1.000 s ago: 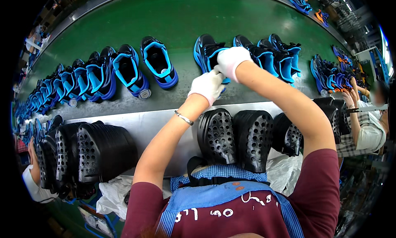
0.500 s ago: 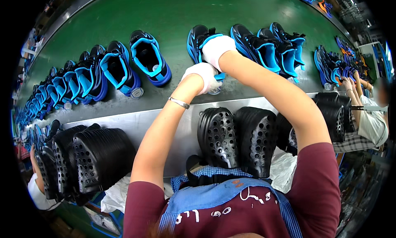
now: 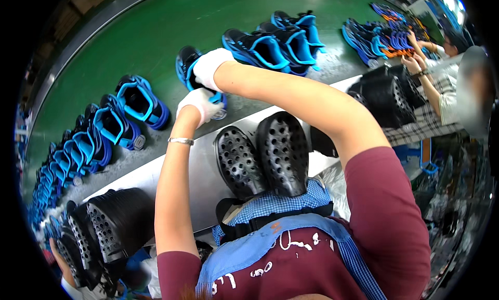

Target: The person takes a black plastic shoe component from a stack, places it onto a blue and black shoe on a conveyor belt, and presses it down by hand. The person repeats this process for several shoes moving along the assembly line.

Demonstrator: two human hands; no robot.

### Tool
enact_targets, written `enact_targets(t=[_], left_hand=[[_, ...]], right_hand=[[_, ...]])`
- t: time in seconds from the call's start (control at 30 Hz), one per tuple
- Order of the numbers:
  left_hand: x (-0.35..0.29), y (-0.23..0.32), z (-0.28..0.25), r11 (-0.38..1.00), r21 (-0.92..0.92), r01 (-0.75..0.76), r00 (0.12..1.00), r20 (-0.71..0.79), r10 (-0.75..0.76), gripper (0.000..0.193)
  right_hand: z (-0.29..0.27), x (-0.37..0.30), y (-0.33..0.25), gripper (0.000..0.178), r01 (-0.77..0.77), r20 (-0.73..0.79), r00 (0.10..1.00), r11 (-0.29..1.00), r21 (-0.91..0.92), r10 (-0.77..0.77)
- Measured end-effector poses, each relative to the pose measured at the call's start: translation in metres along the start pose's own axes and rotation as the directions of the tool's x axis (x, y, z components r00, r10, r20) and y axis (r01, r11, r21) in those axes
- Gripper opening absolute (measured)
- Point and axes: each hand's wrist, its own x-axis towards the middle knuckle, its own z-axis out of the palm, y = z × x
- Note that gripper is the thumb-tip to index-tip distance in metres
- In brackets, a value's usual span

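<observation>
Both my hands wear white gloves and are on one black-and-blue sneaker (image 3: 183,63) standing on the green bench. My right hand (image 3: 212,69) lies over its opening, fingers curled down on the upper and partly hidden. At the heel, my left hand (image 3: 199,104) grips the blue back edge, with the fingertips mostly out of sight. To the left stands another sneaker (image 3: 139,100), its opening toward me. Several more sneakers (image 3: 257,50) are to the right of my hands.
A long row of sneakers (image 3: 88,144) runs down the left. Black perforated shoe-shaped pieces (image 3: 283,154) stand along the metal ledge (image 3: 195,165) before me, with a stack of similar pieces (image 3: 122,219) at lower left. A co-worker's hands (image 3: 413,63) are at sneakers on the right.
My view has turned, so the bench and sneakers appear shifted and tilted leftward in the picture. Both hands stay on the same sneaker, in nearly the same places.
</observation>
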Motion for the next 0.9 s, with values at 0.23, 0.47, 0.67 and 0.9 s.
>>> enact_targets(t=[0.23, 0.47, 0.67, 0.9], left_hand=[[-0.004, -0.007, 0.009, 0.983, 0.153, -0.103, 0.990, -0.083, 0.117, 0.041], [-0.015, 0.004, -0.019, 0.901, 0.424, 0.094, 0.911, -0.402, 0.095, 0.056], [-0.026, 0.072, -0.027, 0.698, 0.715, 0.024, 0.831, -0.403, 0.384, 0.057], [0.030, 0.118, 0.009, 0.794, 0.338, -0.506, 0.831, -0.057, 0.554, 0.061]], right_hand=[[-0.037, -0.190, 0.069, 0.028, 0.050, -0.324, 0.946, 0.989, 0.141, -0.001], [0.009, -0.367, 0.145, 0.022, -0.336, -0.464, 0.698, 0.821, 0.462, 0.546], [0.080, -0.404, 0.144, 0.047, -0.517, -0.363, 0.602, 0.693, 0.502, 0.712], [0.106, -0.404, 0.160, 0.047, -0.490, -0.376, 0.599, 0.695, 0.526, 0.707]])
